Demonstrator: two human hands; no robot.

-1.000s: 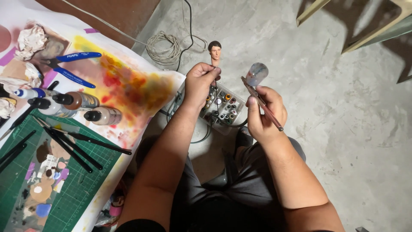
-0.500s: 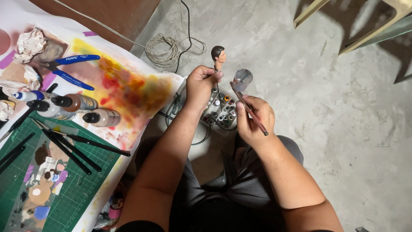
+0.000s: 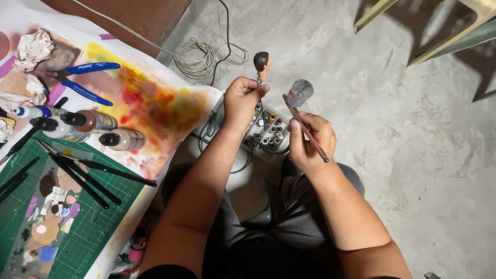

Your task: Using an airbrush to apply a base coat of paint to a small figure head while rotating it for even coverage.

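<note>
A small figure head point(image 3: 261, 62) on a stick is held in the left hand point(image 3: 243, 101). A brush point(image 3: 305, 127) and small jar point(image 3: 300, 92) are gripped by the right hand point(image 3: 310, 139). Paint could be smeared if the stick turned.

There are two hands: the left hand point(image 3: 242, 101) and the right hand point(image 3: 310, 140). There is one small doll head point(image 3: 261, 63) on a stick. There is one thin brush point(image 3: 305, 127). There is one little clear jar point(image 3: 300, 93). Three paint bottles point(image 3: 94, 121) lie side by side. There is one pair of blue pliers point(image 3: 85, 76). One green mat point(image 3: 77, 227). One coil of cord point(image 3: 195, 58). Two balls of crumpled paper point(image 3: 33, 47).
</note>
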